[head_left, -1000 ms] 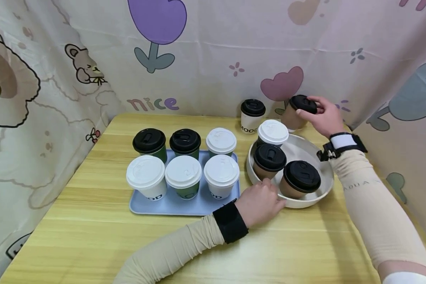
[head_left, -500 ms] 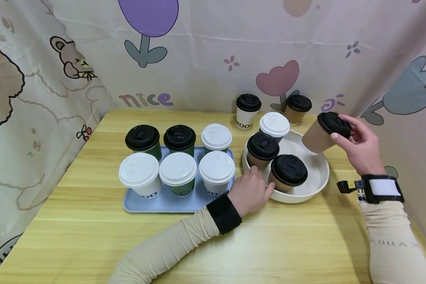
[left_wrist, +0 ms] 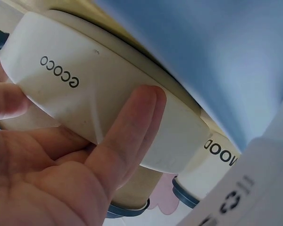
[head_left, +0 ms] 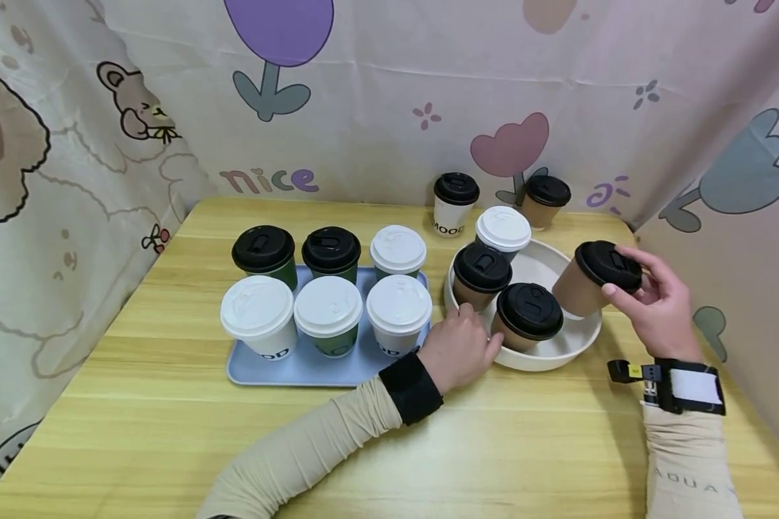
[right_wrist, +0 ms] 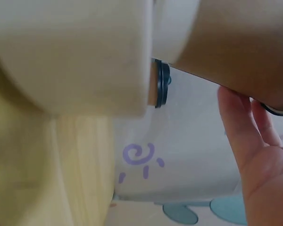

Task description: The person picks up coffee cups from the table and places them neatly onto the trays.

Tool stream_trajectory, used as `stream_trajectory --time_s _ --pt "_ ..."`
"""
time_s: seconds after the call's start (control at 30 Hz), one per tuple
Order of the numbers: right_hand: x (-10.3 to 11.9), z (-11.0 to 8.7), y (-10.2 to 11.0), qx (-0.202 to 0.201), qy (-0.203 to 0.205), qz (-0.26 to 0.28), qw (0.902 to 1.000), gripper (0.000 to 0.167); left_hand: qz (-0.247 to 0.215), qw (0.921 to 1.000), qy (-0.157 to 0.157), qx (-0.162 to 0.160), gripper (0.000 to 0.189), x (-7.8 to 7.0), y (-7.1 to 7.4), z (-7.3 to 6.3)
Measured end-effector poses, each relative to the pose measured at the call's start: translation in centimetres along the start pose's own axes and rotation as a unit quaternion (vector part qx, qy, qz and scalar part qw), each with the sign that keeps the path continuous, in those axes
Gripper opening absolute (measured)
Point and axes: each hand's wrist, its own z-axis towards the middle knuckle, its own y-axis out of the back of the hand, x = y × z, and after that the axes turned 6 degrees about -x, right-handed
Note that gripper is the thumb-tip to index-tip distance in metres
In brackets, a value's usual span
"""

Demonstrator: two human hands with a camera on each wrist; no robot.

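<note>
My right hand [head_left: 665, 310] grips a brown paper coffee cup [head_left: 571, 288] near its black lid. This cup leans, its base over the right part of a round white dish [head_left: 574, 342]; whether it touches the dish cannot be told. At the dish's near left side, my left hand [head_left: 461, 349] holds the rim; in the left wrist view, fingers [left_wrist: 127, 127] press the outer wall. Two brown cups with black lids, a near one [head_left: 529, 317] and a left one [head_left: 480, 274], stand in the dish, and a white-lidded cup [head_left: 503, 229] stands at its back.
A blue tray [head_left: 266, 371] at left carries several lidded cups, white lids in front, such as a white cup [head_left: 260, 317]. Behind the dish stand a white black-lidded cup [head_left: 454, 205] and a small brown cup [head_left: 544, 202]. A printed curtain [head_left: 376, 108] borders the wooden table [head_left: 169, 418].
My right hand has brought the brown cup from the back of the table toward the right and forward, then lower over the dish. The left hand remains at the dish's rim.
</note>
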Motion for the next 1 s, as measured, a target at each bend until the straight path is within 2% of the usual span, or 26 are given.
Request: stream_trajectory --time_s 0.2,0.43,0.63,0.8,1.0 --pt "-0.5 -0.7 0.9 0.039 -0.015 0.017 0.999 0.062 0.014 0.9999 -0.008 -0.001 0.049 0.0 0.0 0.1" --pt "-0.5 -1.0 1.0 0.063 -0.029 -0.036 0.9969 0.063 -0.006 0.9999 0.001 0.016 0.05 0.1 0.1 0.1" --pt "-0.4 -1.0 0.8 0.083 -0.031 -0.059 0.9943 0.062 -0.023 0.9993 0.008 0.028 0.051 0.3 0.3 0.2" --pt "-0.5 -1.1 0.8 0.091 -0.022 -0.085 0.992 0.064 -0.025 0.9994 0.003 0.025 0.05 0.3 0.2 0.2" --pt "-0.6 -1.4 0.9 0.101 -0.027 -0.144 0.9841 0.064 -0.035 0.9992 0.001 0.017 0.049 0.3 0.0 0.1"
